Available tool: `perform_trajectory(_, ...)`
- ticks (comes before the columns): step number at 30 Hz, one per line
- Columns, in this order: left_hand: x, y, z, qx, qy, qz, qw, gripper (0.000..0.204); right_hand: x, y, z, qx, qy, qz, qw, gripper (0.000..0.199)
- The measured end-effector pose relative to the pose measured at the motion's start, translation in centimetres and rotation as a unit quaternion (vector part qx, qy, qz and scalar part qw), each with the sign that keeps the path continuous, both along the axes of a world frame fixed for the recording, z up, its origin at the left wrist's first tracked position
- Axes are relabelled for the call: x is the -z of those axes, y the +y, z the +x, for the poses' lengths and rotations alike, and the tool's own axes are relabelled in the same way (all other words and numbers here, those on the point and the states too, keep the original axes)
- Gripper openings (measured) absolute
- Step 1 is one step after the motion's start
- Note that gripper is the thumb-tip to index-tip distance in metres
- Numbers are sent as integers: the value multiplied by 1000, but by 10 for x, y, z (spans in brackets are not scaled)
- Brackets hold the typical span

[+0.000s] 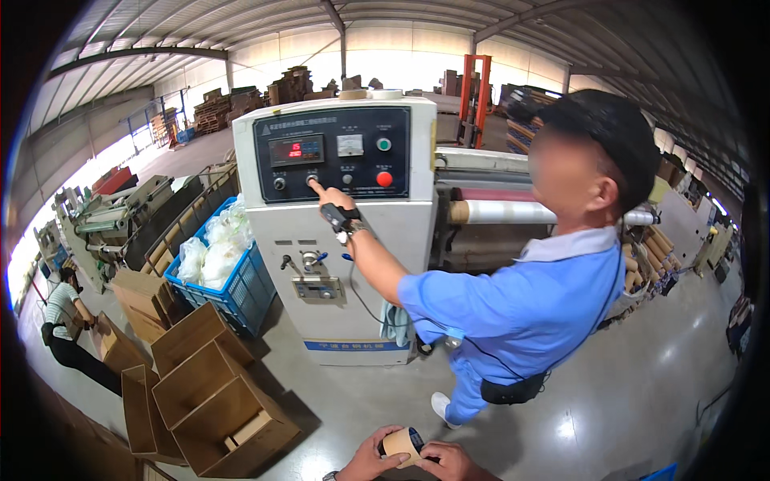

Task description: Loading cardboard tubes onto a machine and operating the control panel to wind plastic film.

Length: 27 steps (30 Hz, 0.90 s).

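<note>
Low in the view, my left hand (367,460) and my right hand (451,462) hold a short tan roll (399,446), which looks like tape, between them. Its dark inside faces up and to the right. My left fingers wrap its left side, while my right fingers grip its lower right edge. Ahead, a co-worker in a blue shirt (513,280) reaches a hand (333,199) to a knob or button on the control panel (333,156) of a white machine cabinet (341,248). The panel carries a red-lit display, a dial, a green button and a red button.
Open cardboard boxes (216,401) stand on the floor at left. Behind them, a blue crate (228,280) holds clear plastic. A film roll (505,212) spans the machine at right. Another person (68,325) bends over a box at far left.
</note>
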<state>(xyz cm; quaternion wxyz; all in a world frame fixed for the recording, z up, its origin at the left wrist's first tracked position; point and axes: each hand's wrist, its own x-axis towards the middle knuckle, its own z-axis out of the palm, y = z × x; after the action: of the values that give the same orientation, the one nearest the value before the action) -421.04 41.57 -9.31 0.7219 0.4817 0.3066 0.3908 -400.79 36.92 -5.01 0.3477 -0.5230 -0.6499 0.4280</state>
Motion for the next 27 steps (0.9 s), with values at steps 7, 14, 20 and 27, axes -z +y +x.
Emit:
perform_trajectory(7, 4, -55, 117, 54, -24, -33, 998, 67, 12, -71, 108, 39, -11, 36, 999, 17)
perform_trajectory(14, 4, -88, 189, 119, -46, -36, 991, 69, 24, -127, 174, 94, -17, 29, 995, 16)
perform_trajectory(20, -2, -95, 195, 135, -51, -43, 989, 68, 22, -136, 181, 106, -18, 0, 994, 15)
perform_trajectory(27, -13, -81, 145, 122, 118, 170, 971, 75, 18, -105, 155, 14, 27, -12, 999, 16)
